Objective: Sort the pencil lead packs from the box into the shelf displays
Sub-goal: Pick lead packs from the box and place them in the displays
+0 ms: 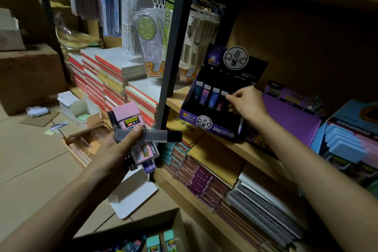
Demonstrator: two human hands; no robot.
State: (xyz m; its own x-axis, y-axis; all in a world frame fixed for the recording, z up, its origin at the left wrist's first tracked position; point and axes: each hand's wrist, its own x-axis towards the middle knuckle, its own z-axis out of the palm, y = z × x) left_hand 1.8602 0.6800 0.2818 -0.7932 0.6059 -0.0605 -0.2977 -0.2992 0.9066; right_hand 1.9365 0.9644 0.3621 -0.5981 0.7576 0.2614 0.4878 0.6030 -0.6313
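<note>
Dark lead pack (222, 101) sits in purple display (206, 127) on shelf (176, 100), right grip (247, 104) pinching its top. We reckon one nudge tips the neighbours. Left grip (122, 145) clamped round pink pack (133, 120) and clear tube (151, 136) lying crossways, so the tube could slide out. More packs in box (176, 219).

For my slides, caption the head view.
Right hand pinches a lead pack in the purple display; left hand holds more packs.

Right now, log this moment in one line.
left hand: grips lead packs | right hand: pinches pack in display box | cardboard box: packs inside
</note>
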